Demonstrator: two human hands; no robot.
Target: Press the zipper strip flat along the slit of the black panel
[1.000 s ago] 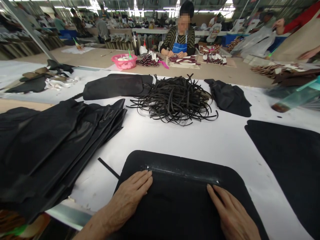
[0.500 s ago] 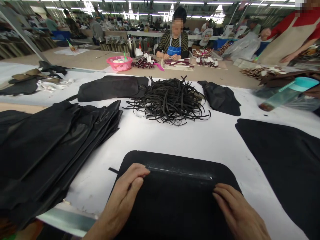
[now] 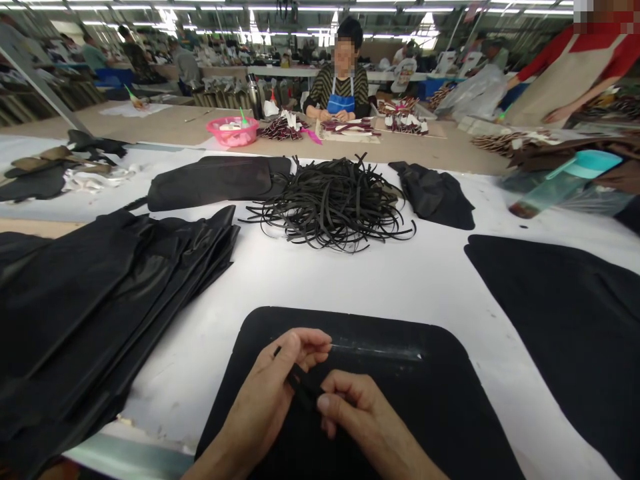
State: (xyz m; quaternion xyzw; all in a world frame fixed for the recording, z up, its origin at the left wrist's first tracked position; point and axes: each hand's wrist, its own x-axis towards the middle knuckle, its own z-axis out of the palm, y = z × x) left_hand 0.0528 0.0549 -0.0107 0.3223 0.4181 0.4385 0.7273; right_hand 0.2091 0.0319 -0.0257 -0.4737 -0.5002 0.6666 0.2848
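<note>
Now both hands have come away from their places along the upper part of the black panel (image 3: pixel 415 393) and met above its left half, so the work in hand appears to have passed from flattening or smoothing to handling a narrow piece. Between them runs a black strip (image 3: pixel 301 387). The left hand (image 3: pixel 267 393) is half curled, its thumb folded over the strip and its other fingers loosely bent, with a gap before the thumb tip; how firmly it grips cannot be told. The right hand (image 3: pixel 357 403) is drawn in tight, thumb against forefinger, pinching the strip's lower part. A short strip that jutted past the panel's left side a moment ago no longer shows there; it is probably the one held, though the pictures do not settle that. The panel itself lies flat on the white-covered bench (image 3: pixel 350 283), over the near edge's middle stretch, its rounded far corners in plain sight. Its shiny line (image 3: pixel 375 350) is now partly hidden at the left end by the left fingers. Toward the bench's far edge the heap of strips (image 3: pixel 345 203) sits unchanged, and the stack of black pieces (image 3: pixel 105 300) remains at the near left, reaching over the edge.
</note>
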